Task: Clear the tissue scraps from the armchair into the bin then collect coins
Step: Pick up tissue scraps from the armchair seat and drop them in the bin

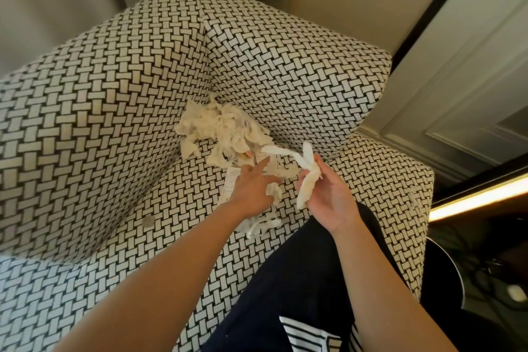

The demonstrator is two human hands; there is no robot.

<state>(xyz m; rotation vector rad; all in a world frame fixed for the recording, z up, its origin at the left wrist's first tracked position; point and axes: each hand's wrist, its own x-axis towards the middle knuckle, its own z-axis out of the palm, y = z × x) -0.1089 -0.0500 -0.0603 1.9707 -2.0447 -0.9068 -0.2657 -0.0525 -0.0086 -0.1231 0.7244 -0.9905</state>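
Both bare forearms extend from the lower frame to centre. Left hand holds straight fingers forward; right hand, palm up, pinches a tissue strip.

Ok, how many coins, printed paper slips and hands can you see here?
Coin: 1
Printed paper slips: 2
Hands, the left hand and the right hand: 2
Total: 5

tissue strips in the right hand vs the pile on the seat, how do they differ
The strips are few, long and twisted; the pile is a crumpled heap. The strips are held in the right hand; the pile lies in the armchair corner. Both are white tissue.
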